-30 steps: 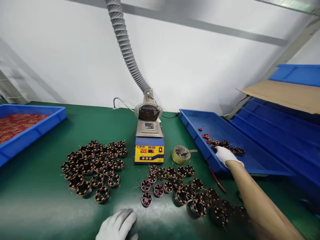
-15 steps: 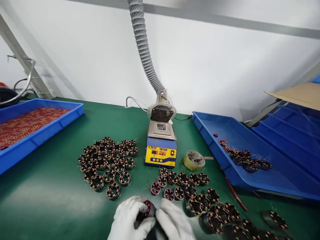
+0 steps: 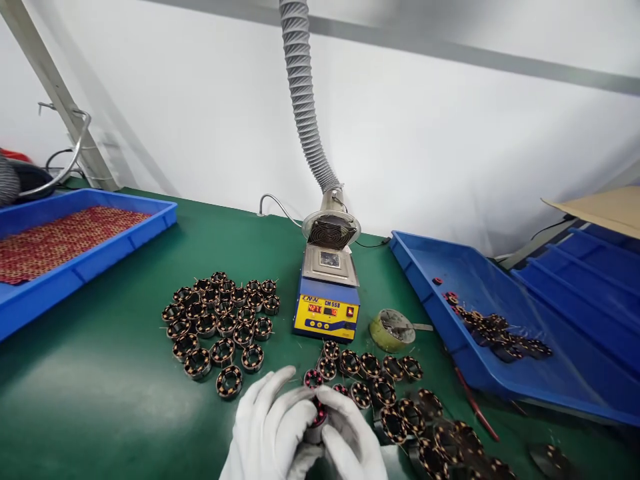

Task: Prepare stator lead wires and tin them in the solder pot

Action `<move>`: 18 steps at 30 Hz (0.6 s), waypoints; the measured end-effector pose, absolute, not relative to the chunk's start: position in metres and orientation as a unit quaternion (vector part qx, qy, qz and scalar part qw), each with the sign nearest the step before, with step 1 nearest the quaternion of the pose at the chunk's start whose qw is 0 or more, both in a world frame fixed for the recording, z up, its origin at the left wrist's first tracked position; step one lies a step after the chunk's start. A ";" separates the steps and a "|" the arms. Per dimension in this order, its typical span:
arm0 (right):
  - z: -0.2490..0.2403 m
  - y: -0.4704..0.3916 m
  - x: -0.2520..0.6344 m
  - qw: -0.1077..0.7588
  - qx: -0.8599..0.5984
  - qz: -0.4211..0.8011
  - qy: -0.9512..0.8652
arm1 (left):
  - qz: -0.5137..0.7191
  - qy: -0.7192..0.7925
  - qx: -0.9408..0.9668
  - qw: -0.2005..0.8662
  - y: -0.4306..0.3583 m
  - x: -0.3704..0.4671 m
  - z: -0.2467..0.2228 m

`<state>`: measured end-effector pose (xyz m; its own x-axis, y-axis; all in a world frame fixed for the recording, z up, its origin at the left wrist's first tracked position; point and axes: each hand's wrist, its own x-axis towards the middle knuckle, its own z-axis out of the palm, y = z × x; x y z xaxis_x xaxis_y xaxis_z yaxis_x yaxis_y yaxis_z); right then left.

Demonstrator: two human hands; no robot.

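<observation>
Both hands wear white gloves and meet at the bottom middle of the head view. Between them sits a motor stator [image 3: 319,415], a dark ring with pink-red marks on its face. My left hand [image 3: 270,427] curls its fingers and thumb about the ring's left side. Thumb and fingers of my right hand [image 3: 353,427] close on its right side. The gloves cover much of the ring. Just beyond the fingertips another pink-marked stator [image 3: 313,379] lies on the green table. Further stators [image 3: 361,395] with copper-coloured marks stand to the right.
A yellow-fronted solder pot [image 3: 326,313] stands ahead under a fume hose [image 3: 305,100]. Beside it is a round container [image 3: 391,331] with a flat stick. Stators [image 3: 220,327] cluster at left. Blue trays [image 3: 120,250] flank the table; the right tray [image 3: 480,373] holds more stators.
The held stator has moved slightly right and turned in the fingers. My right hand has closed in on it. The camera view has shifted a little, moving the scene rightward.
</observation>
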<state>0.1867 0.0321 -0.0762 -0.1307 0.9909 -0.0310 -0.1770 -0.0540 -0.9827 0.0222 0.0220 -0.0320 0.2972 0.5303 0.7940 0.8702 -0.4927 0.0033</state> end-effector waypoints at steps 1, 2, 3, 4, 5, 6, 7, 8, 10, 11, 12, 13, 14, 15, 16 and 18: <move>-0.076 0.034 0.190 0.503 -0.432 0.562 -0.495 | -0.388 -0.452 -0.774 0.213 0.023 0.024 -0.027; -0.074 0.037 0.194 0.505 -0.429 0.549 -0.510 | -0.388 -0.451 -0.777 0.206 0.023 0.026 -0.023; -0.071 0.041 0.196 0.501 -0.422 0.544 -0.524 | -0.385 -0.449 -0.781 0.200 0.022 0.027 -0.022; -0.066 0.045 0.198 0.502 -0.410 0.540 -0.537 | -0.380 -0.445 -0.787 0.195 0.020 0.027 -0.022; -0.059 0.049 0.200 0.507 -0.395 0.540 -0.543 | -0.375 -0.440 -0.792 0.193 0.019 0.026 -0.023; -0.051 0.053 0.201 0.521 -0.376 0.549 -0.534 | -0.370 -0.437 -0.797 0.192 0.018 0.025 -0.025; -0.043 0.058 0.204 0.542 -0.356 0.566 -0.509 | -0.365 -0.434 -0.801 0.192 0.016 0.022 -0.026; -0.036 0.061 0.206 0.571 -0.335 0.586 -0.467 | -0.362 -0.433 -0.803 0.192 0.015 0.020 -0.027; -0.024 0.066 0.210 0.630 -0.309 0.611 -0.367 | -0.357 -0.428 -0.807 0.196 0.015 0.015 -0.026; -0.022 0.067 0.210 0.641 -0.309 0.619 -0.334 | -0.356 -0.428 -0.806 0.199 0.015 0.013 -0.024; -0.022 0.065 0.208 0.635 -0.313 0.632 -0.315 | -0.353 -0.430 -0.806 0.201 0.015 0.012 -0.023; -0.024 0.063 0.205 0.611 -0.319 0.654 -0.311 | -0.352 -0.429 -0.806 0.205 0.016 0.012 -0.022; -0.028 0.058 0.199 0.574 -0.324 0.681 -0.317 | -0.354 -0.422 -0.808 0.210 0.016 0.012 -0.023; -0.033 0.053 0.193 0.527 -0.320 0.720 -0.319 | -0.358 -0.415 -0.810 0.210 0.016 0.013 -0.026; -0.037 0.048 0.185 0.505 -0.311 0.736 -0.327 | -0.366 -0.418 -0.807 0.201 0.015 0.014 -0.030; -0.044 0.038 0.173 0.488 -0.296 0.752 -0.330 | -0.392 -0.467 -0.776 0.161 0.013 0.018 -0.043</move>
<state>0.1729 0.0382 -0.0442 -0.3492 0.9288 -0.1239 -0.5384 -0.3070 -0.7848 0.0178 0.0132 -0.0428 0.2573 0.5985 0.7586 0.8507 -0.5126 0.1159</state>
